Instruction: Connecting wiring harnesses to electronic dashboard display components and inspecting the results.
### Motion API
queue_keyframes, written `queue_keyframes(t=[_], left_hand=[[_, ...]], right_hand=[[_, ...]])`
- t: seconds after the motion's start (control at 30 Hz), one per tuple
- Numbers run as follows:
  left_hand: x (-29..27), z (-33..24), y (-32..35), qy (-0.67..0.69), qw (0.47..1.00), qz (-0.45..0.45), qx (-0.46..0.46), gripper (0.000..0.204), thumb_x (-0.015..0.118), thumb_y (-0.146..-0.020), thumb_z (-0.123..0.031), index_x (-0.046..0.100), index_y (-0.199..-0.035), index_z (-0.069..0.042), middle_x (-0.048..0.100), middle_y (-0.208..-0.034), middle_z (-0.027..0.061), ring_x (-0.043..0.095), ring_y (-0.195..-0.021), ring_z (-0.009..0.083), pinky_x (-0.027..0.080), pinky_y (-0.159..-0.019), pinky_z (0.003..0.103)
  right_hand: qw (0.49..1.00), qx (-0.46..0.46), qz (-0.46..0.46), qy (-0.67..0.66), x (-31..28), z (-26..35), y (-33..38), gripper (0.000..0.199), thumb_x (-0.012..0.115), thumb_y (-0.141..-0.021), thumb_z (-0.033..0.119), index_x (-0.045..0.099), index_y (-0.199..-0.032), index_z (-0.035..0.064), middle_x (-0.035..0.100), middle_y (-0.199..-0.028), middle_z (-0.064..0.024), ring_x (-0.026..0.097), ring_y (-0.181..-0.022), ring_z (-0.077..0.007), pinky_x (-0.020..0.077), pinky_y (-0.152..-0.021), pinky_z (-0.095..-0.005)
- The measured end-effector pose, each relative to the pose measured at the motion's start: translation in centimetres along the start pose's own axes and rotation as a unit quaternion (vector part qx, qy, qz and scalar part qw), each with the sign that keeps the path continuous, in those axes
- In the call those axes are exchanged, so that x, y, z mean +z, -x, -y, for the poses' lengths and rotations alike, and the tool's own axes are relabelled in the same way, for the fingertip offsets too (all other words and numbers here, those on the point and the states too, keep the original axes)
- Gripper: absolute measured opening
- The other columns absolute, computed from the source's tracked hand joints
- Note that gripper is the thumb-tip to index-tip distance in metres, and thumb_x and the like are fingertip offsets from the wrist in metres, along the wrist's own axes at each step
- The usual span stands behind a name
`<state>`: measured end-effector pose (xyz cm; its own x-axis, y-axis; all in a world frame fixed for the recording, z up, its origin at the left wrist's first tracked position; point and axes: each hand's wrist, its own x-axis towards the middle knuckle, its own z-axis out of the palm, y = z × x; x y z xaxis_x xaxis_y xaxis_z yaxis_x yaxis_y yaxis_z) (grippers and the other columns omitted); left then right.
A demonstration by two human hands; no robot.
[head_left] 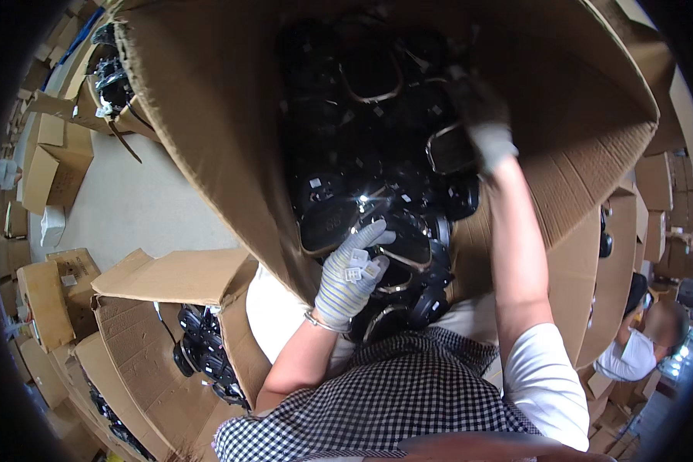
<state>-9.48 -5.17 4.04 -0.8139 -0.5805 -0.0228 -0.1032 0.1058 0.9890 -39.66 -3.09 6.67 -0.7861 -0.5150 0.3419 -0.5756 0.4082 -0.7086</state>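
Observation:
A large cardboard box (200, 100) stands open in front of me, with many glossy black plastic parts (339, 219) inside. Several of them have rounded-square faces with thin silvery rims, and some carry small white labels. My left hand (352, 273), in a striped glove, is over the near parts. It is closed on small white plastic connectors (354, 274), with its index finger stretched out. Deeper in the box, at the right wall, is my gloved right hand (481, 115), beside a silver-rimmed black part (451, 149). Blur and shadow hide its fingertips and anything in them.
A smaller open carton (150, 331) with black parts (208, 350) stands at my lower left. More cartons (58, 165) line the left side, by a pale grey floor (146, 200). At right, beyond other boxes, a person in a white top (627, 354) is at work.

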Motion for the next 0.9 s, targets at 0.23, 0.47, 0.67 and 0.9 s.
queue_keyframes(t=[0.23, 0.47, 0.67, 0.9], left_hand=[[0.1, 1.3, -0.9, 0.068, 0.995, 0.070, -0.027, 0.037, 0.051, -0.092, -0.015, 0.049, -0.126, -0.001, 0.065, -0.110, 0.0057, 0.046, -0.058, 0.0012, 0.038, -0.052, 0.015], [0.3, 1.7, -0.2, 0.254, 0.961, 0.068, -0.087, 0.057, 0.060, -0.087, -0.042, 0.051, -0.122, 0.001, 0.064, -0.101, 0.0050, 0.042, -0.056, 0.0007, 0.035, -0.050, 0.015], [0.8, 2.1, -0.7, 0.131, 0.987, 0.085, -0.025, 0.037, 0.054, -0.092, -0.030, 0.056, -0.114, 0.000, 0.066, -0.090, 0.0035, 0.047, -0.053, 0.0025, 0.039, -0.049, 0.016], [1.5, 2.8, 3.2, -0.221, 0.938, -0.085, 0.252, 0.036, 0.050, -0.091, -0.037, 0.060, -0.110, -0.008, 0.062, -0.105, 0.0091, 0.056, -0.096, 0.0265, 0.043, -0.086, 0.038]], right_hand=[[0.991, -0.025, 0.129, -0.020, 11.5, -7.0, -10.3, 0.025, 0.050, -0.090, 0.028, 0.064, -0.106, 0.0139, 0.061, -0.115, -0.0080, 0.054, -0.110, -0.0258, 0.0393, -0.096, -0.0379], [0.934, -0.076, 0.342, 0.068, 9.8, -4.1, 2.1, 0.026, 0.059, -0.085, 0.025, 0.064, -0.107, 0.0120, 0.061, -0.112, -0.0099, 0.056, -0.104, -0.0276, 0.0442, -0.088, -0.0387], [0.957, -0.182, 0.214, 0.076, 3.9, -2.0, 14.5, 0.023, 0.059, -0.082, 0.016, 0.065, -0.101, 0.0057, 0.059, -0.109, -0.0176, 0.054, -0.101, -0.0346, 0.0426, -0.090, -0.0419], [0.961, -0.224, 0.146, 0.072, -4.3, 4.8, 21.5, 0.024, 0.066, -0.069, 0.005, 0.064, -0.093, 0.0021, 0.061, -0.102, -0.0157, 0.058, -0.088, -0.0332, 0.0488, -0.076, -0.0407]])
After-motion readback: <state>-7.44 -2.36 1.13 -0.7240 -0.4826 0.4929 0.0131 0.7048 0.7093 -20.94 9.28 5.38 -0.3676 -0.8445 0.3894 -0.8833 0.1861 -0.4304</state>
